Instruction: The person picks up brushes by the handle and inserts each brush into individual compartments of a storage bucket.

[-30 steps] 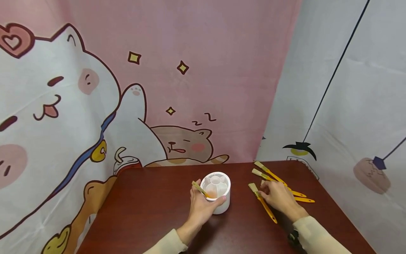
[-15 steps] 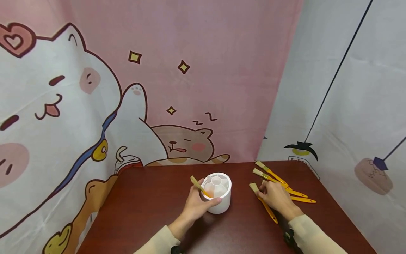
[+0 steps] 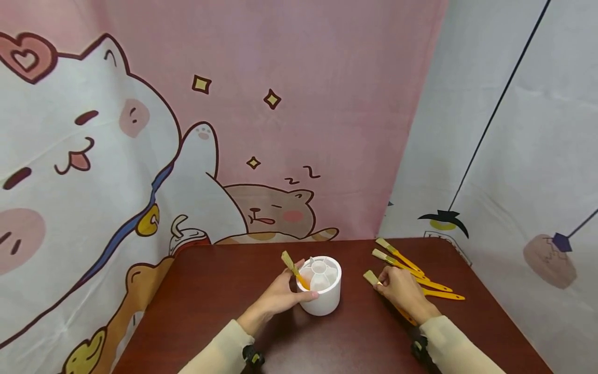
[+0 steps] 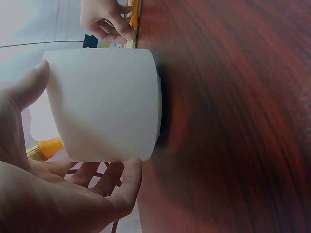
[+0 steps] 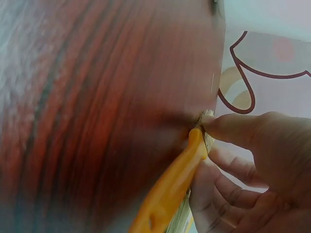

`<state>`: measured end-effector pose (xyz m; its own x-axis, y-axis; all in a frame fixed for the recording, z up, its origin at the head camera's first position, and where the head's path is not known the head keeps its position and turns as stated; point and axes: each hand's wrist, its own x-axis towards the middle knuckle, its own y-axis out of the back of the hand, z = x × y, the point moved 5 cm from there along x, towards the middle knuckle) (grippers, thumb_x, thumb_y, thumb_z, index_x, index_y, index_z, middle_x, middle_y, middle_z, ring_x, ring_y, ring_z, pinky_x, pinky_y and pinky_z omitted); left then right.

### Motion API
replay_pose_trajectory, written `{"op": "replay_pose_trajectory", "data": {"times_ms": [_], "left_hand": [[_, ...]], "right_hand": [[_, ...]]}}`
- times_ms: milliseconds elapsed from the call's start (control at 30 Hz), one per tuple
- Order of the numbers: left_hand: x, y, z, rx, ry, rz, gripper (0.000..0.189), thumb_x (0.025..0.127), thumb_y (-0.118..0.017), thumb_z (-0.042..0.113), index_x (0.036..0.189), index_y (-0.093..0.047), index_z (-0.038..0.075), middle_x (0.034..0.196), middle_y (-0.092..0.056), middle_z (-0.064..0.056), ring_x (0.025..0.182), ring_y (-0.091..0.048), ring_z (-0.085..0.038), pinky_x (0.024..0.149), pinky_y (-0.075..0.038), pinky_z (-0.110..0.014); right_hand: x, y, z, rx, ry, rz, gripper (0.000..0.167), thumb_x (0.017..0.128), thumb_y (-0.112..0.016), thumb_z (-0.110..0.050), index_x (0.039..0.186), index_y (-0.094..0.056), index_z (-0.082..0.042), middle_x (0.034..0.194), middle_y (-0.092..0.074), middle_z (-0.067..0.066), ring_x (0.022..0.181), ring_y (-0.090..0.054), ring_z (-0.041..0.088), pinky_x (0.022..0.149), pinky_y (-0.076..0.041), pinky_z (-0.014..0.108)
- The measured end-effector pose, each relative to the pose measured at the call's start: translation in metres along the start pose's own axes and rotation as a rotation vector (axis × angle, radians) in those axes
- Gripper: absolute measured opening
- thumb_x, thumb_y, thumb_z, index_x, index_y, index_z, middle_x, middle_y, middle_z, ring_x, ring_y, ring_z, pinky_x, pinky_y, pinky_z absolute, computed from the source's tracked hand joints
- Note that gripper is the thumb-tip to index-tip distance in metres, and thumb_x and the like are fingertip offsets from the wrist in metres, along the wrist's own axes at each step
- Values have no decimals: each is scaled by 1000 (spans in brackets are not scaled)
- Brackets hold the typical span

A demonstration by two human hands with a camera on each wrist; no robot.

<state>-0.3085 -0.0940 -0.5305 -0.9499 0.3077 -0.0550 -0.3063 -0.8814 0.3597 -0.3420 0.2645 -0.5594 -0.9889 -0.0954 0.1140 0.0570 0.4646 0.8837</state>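
Observation:
My left hand (image 3: 280, 296) grips a round white brush holder (image 3: 322, 304) standing on the table, thumb near its rim and fingers round its far side. Inside, white dividers surround a central tube. One paintbrush (image 3: 295, 269) leans in a compartment on the left, bristles up. Over to the right, my right hand (image 3: 405, 292) pinches another paintbrush (image 5: 170, 189) near its metal band, between thumb and fingers. That brush has a yellow handle and pale bristles, and the hand covers its middle in the head view. In the left wrist view the holder's smooth wall (image 4: 107, 102) fills the centre.
Several more yellow-handled paintbrushes (image 3: 399, 256) lie beyond and right of my right hand on the dark red-brown table (image 3: 210, 311). A pink cartoon-cat curtain (image 3: 345, 130) hangs behind the table, and a pale printed curtain (image 3: 504, 156) hangs along the right.
My left hand has shifted left round the holder, and its dividers have turned. The brush inside stands more upright. My right hand has taken hold of a brush and shifted it slightly.

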Motion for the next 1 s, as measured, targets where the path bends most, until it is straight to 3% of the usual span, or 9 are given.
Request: {"op": "replay_pose_trajectory", "data": {"times_ms": [467,700,1000], "left_hand": [[-1,-3,-4,-1,-22,2,108,93,-100,38,181,-41,18,176,-56,-22,164,-54,-46,136,-34,-78],[2,-5,-4,-16,-22,-4,109,93,-100,37,181,-39,17,177,-54,-22,165,-53,-46,136,-35,-78],[1,-5,-5,-36,-21,-9,108,93,-100,36,181,-40,16,175,-57,-22,163,-55,-45,136,-37,-75]], "right_hand": [[-8,-5,-6,56,-44,-16,21,98,-96,-22,103,-77,-13,84,-70,-2,76,-60,16,67,-49,35],[-13,-3,-11,26,-8,14,20,97,-97,-21,100,-79,-12,87,-67,-1,79,-58,17,74,-49,34],[-20,7,-22,35,-5,45,21,98,-96,-23,101,-78,-13,84,-68,-4,75,-58,15,66,-46,32]]}}
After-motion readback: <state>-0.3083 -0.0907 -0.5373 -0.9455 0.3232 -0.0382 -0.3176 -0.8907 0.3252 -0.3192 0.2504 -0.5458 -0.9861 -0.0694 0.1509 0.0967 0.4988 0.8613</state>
